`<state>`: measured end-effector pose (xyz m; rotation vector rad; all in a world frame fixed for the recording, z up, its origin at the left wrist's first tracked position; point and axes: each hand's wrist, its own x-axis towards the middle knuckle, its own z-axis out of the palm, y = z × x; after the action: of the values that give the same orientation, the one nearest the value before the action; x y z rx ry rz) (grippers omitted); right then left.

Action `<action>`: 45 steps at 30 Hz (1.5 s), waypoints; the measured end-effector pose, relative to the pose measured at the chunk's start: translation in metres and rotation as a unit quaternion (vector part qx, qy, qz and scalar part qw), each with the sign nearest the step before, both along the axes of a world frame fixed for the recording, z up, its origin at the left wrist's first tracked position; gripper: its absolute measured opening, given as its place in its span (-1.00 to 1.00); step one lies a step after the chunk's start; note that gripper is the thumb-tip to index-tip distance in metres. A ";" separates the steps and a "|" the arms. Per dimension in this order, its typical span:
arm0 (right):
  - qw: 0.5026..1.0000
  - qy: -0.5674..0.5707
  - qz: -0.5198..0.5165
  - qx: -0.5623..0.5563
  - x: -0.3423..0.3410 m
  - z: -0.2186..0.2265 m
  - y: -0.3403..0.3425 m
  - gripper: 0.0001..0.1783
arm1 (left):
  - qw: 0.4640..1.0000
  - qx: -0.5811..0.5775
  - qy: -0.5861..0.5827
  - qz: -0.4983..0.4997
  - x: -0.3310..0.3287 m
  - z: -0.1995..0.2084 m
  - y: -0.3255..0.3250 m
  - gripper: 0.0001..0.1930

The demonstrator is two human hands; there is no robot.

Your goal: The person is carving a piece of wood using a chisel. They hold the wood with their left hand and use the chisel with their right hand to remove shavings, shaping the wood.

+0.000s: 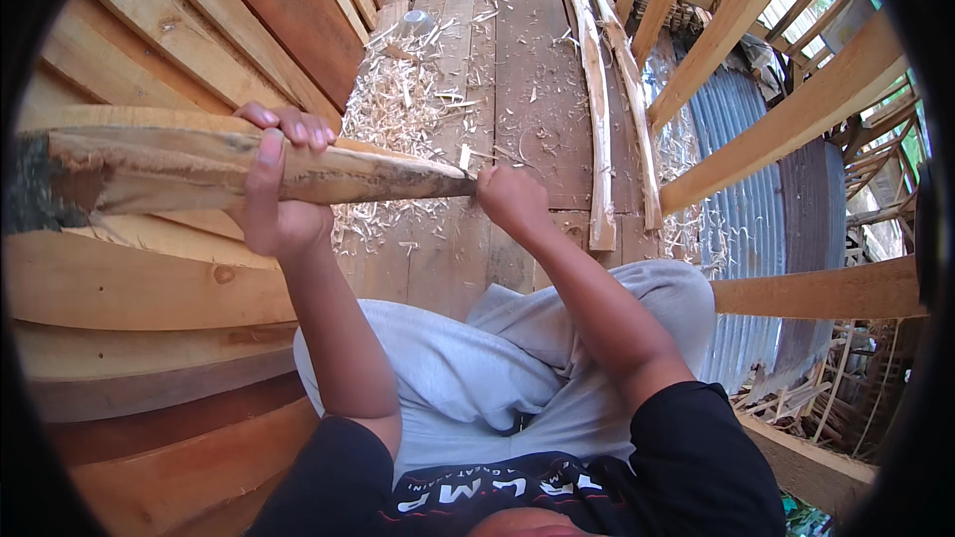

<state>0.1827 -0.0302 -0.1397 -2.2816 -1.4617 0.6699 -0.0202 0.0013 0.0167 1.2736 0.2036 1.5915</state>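
A long, rough piece of wood (179, 164), broad with dark bark at its left end, stretches across in front of me and tapers to a dark, narrow right end. My left hand (286, 184) is closed around its middle, fingers over the far edge and thumb lying across the top. At the narrow end, my right hand (512, 201) makes a fist. Whether that fist grips the wood's tip or a tool handle is hidden. Below the wood are my legs in grey trousers (468, 348), bent on the plank floor (532, 129).
Pale wood shavings (398, 109) lie heaped on the floor, with a clear cup-like container (416, 23) among them. Two long peeled strips (597, 129) lie to the right. Boards (149, 278) line the left; slanted posts (786, 124) and corrugated metal sheets (741, 179) are at right.
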 end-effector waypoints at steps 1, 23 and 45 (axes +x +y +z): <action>1.000 -0.015 -0.005 0.011 -0.003 0.000 -0.005 -0.50 | 1.000 -0.009 -0.010 -0.007 -0.002 -0.001 0.000 -0.74; 0.994 0.095 0.044 0.005 -0.018 0.041 -0.007 -0.47 | 1.000 0.022 -0.008 -0.019 -0.012 -0.003 0.003 -0.73; 0.991 0.131 -0.028 -0.022 0.047 -0.054 0.031 -0.43 | 0.998 0.033 0.018 -0.041 -0.006 0.000 0.001 -0.72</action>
<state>0.2299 0.0008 -0.1937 -2.1603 -1.2681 0.9529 -0.0259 0.0020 0.0167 1.3467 0.1200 1.5164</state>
